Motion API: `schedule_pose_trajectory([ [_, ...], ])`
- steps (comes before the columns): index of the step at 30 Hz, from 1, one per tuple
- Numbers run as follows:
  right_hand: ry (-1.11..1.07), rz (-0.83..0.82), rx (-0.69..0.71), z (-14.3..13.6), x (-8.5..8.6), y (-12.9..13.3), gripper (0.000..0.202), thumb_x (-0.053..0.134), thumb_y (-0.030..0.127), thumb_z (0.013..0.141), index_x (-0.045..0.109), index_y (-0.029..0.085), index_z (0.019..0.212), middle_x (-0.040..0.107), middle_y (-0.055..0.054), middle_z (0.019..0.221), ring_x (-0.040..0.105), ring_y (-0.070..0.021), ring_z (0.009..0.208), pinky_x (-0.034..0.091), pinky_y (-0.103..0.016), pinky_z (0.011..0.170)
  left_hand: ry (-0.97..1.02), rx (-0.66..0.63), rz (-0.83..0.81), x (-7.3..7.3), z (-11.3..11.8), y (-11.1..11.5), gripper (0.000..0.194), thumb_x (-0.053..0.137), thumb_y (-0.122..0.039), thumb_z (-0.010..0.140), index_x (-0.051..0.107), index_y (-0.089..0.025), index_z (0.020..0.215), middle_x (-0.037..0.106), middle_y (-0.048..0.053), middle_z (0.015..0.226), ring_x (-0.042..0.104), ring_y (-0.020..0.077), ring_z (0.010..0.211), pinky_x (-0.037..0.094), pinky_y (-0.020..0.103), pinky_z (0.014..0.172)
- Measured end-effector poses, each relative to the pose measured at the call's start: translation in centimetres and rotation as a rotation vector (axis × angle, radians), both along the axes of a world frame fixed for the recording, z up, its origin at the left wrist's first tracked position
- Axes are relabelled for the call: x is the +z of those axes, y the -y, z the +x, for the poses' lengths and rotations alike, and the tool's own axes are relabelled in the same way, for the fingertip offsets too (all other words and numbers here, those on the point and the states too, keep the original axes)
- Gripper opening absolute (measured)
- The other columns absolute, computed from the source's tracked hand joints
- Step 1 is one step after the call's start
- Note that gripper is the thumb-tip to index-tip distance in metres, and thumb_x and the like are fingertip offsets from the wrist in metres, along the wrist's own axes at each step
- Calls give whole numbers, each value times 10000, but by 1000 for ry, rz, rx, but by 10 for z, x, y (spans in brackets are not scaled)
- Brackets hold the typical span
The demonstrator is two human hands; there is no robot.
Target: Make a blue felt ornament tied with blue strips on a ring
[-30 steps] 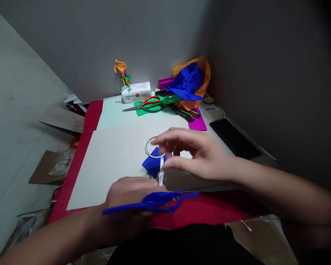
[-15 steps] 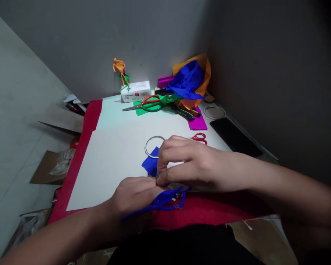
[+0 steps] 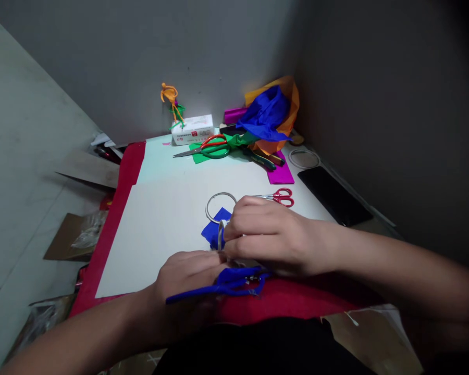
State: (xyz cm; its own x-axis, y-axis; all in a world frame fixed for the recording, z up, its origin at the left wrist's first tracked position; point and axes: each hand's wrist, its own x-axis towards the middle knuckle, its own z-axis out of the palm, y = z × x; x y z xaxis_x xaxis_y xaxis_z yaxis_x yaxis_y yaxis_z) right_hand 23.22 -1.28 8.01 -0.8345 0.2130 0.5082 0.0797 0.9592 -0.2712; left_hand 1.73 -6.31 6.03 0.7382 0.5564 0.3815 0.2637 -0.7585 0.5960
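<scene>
Far side I've got a little orange figure (image 3: 169, 97) at the left end of a white box (image 3: 193, 131). Black phone-looking slab (image 3: 334, 197) lies over on the right, and way left there's some brown cardboard (image 3: 62, 242) with crinkly clear plastic (image 3: 89, 229) on it.

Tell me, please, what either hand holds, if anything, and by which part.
The left hand apparently holds the blue looped piece, the right hand a pale upright ring; the exact grips are hidden.
</scene>
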Motion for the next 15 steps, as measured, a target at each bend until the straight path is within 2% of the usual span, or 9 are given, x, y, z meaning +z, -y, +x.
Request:
schedule_pose_trajectory([
  [6, -224, -342, -11, -7, -17, -1, 95, 485, 88, 864, 574, 113, 847, 596, -71, 811, 532, -127, 794, 432, -291, 791, 79, 85, 57, -1, 2, 1, 257, 435, -292, 926, 612, -147, 1043, 711, 45, 870, 659, 134, 760, 507, 220, 679],
  [9, -291, -567, -67, -11, -21, -1, 71, 532, 139, 864, 566, 122, 805, 590, -59, 789, 533, -129, 780, 448, -282, 753, 35, 110, 40, -1, 3, 0, 292, 415, -367, 932, 622, -179, 1017, 712, 40, 809, 647, 144, 646, 499, 243, 576],
  [11, -297, -736, -106, -12, -22, -2, 81, 568, 176, 853, 571, 123, 791, 589, -49, 799, 542, -127, 777, 454, -284, 755, 34, 115, -12, 0, 3, 0, 235, 465, -332, 914, 628, -193, 1010, 714, 42, 820, 649, 147, 644, 500, 243, 564],
  [13, -301, -881, -124, -10, -21, -6, 88, 586, 200, 846, 594, 113, 842, 596, -51, 840, 562, -126, 794, 463, -280, 761, 48, 102, -27, -1, 2, 0, 211, 493, -281, 899, 624, -194, 1039, 713, 55, 848, 659, 159, 682, 512, 251, 581],
  [15, -335, -939, -166, -2, -18, -12, 170, 585, 221, 849, 603, 114, 980, 603, -52, 877, 576, -128, 811, 474, -275, 754, 33, 50, 25, -4, -1, 1, 248, 488, -273, 898, 604, -179, 1097, 707, 77, 866, 664, 180, 724, 521, 274, 600],
])
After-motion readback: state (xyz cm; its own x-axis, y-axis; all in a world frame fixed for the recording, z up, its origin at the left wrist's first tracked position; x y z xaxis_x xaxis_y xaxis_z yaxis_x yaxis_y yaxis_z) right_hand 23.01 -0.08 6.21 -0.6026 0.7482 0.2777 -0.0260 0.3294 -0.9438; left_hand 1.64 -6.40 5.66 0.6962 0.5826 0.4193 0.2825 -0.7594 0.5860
